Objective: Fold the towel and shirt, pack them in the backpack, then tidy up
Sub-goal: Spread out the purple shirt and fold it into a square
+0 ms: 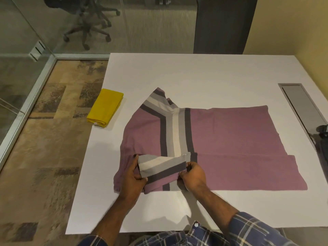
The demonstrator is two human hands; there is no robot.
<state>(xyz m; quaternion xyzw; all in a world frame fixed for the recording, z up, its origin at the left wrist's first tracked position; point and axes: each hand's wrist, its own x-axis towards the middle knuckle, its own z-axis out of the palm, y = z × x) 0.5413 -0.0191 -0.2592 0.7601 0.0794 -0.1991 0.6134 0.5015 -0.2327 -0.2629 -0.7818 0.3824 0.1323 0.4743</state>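
Both hands (134, 176) on shirt sleeve (161, 166), towel (105, 107) beside.

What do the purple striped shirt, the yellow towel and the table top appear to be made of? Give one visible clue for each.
Shirt: apparently knitted fabric, matte; it drapes and creases softly.
Yellow towel: soft cloth, possibly cotton; it lies in thick folded layers.
Table: smooth white top, likely laminate; flat, even, faintly shiny.
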